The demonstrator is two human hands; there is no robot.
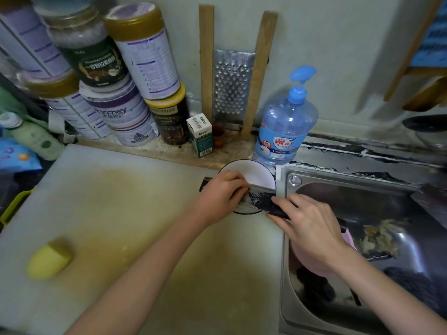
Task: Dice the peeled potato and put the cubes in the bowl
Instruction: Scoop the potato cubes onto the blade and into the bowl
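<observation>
A white bowl [256, 172] with a dark rim sits at the far right corner of the cutting board [135, 213]. A wide cleaver [260, 198] is held flat over the bowl. My right hand [312, 228] grips its dark handle. My left hand [223, 193] lies on top of the blade with its fingers curled over it; what is under the fingers is hidden. A yellow piece of peeled potato [48, 261] with one cut face lies alone near the board's left front edge.
Stacked tins [121, 112], a small box [200, 134] and a grater [233, 85] line the back wall. A blue soap bottle [286, 126] stands behind the bowl. To the right is a steel sink [362, 238] holding a pink bowl [312, 262] and peelings.
</observation>
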